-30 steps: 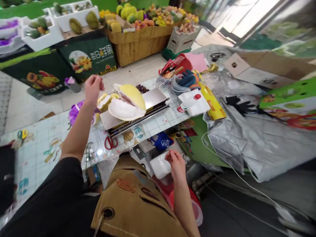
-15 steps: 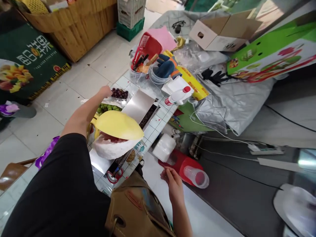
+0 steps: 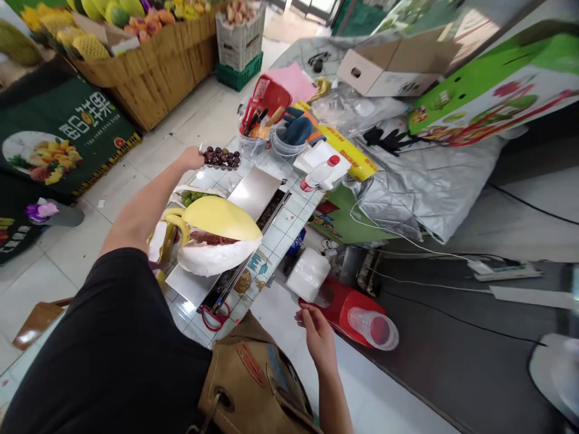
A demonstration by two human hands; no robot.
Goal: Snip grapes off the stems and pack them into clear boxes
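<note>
My left hand (image 3: 193,158) stretches over the far side of the counter and grips the end of a clear plastic tray of dark grapes (image 3: 221,157); its fingertips are partly hidden. Nearer lie green grapes (image 3: 192,197) in white wrapping, bananas (image 3: 177,222) and a big yellow melon-like fruit (image 3: 221,217), with white wrapping (image 3: 212,259) and a reddish strip below it. The fruit rests across a metal wrapping machine (image 3: 254,193). My right hand (image 3: 319,334) hangs low beside the counter, loosely curled, fingers slightly apart, with nothing visible in it.
Red-handled scissors (image 3: 216,316) lie at the counter's near edge. A red-capped bottle (image 3: 320,173), tubs (image 3: 289,140) with gloves and tools, and a yellow box (image 3: 346,150) stand farther right. Below are a white wrapped pack (image 3: 308,274) and a red stool (image 3: 344,301). Fruit stands (image 3: 145,78) line the back.
My left hand has moved the dark-grape tray away from the green grapes, showing more counter between them. My right hand stays low, its fingers slightly looser. The view has tilted up a little.
</note>
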